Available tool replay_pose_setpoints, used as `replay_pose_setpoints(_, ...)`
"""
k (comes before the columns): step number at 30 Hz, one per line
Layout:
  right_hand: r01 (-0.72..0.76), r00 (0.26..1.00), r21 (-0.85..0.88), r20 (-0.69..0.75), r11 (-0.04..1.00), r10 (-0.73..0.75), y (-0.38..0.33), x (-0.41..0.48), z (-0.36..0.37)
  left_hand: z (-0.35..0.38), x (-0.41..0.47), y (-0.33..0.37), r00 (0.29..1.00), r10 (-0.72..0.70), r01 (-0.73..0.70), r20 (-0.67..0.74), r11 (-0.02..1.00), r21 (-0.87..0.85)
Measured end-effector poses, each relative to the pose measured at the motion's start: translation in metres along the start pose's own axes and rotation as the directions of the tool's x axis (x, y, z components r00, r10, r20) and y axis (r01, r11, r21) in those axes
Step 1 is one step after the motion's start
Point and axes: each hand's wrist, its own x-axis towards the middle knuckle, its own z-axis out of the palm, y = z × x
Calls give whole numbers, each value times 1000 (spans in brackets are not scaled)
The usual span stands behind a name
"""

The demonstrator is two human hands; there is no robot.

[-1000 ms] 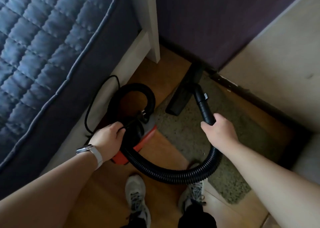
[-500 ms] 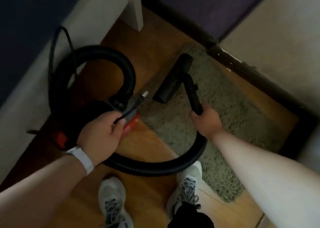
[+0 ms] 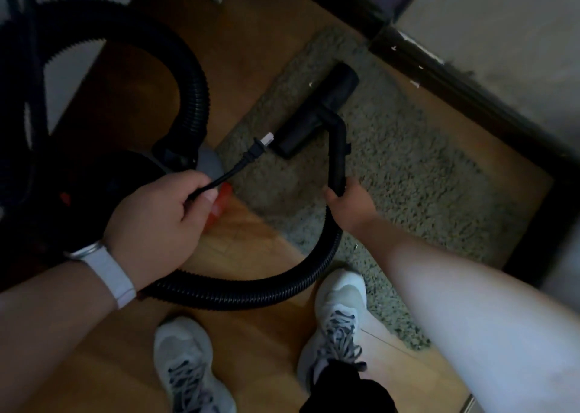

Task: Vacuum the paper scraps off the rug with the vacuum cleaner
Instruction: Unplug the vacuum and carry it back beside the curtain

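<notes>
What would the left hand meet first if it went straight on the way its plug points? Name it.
Probably the near end of the floor nozzle on the rug. The left hand grips the cord, whose plug points straight at it; height is unclear, so it might pass above.

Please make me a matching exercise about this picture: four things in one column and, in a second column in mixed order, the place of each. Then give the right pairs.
Things
1. plug
2. floor nozzle
3. black tube
4. white watch band

Places
a. worn just behind the left hand
b. gripped by the right hand
c. lying on the rug
d. at the end of the cord that the left hand holds

Pairs: 1-d, 2-c, 3-b, 4-a
</notes>
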Motion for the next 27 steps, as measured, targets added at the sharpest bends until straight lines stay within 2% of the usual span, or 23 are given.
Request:
replay_pose_setpoints(4,38,999,13,4,999,-38,-5,-21,-7,-16,-7,-2,1000,19,-19,-5,1000,10)
replay_pose_setpoints(7,197,980,-63,1,978,-197,-19,-55,-10,-34,-16,-1,999,45,-44,-27,998,38)
replay_pose_setpoints(11,433,898,-61,121,900,-423,-57,-110,-5,-60,-28,-6,997,69,-65,-36,993,95)
replay_pose_setpoints(15,572,784,-34,318,820,-534,-93,-157,16,-84,-39,-16,997,-15,23,-72,994,106)
replay_pose_setpoints(18,637,700,19,405,771,-588,-108,-177,37,-95,-50,-20,996,-54,61,-74,993,99)
replay_pose_setpoints(21,644,649,114,443,757,-619,-118,-193,62,-104,-63,-28,993,-79,86,-86,993,80)
replay_pose_setpoints(27,615,675,127,425,778,-603,-121,-193,95,-114,-79,-41,986,-118,124,-121,991,47)
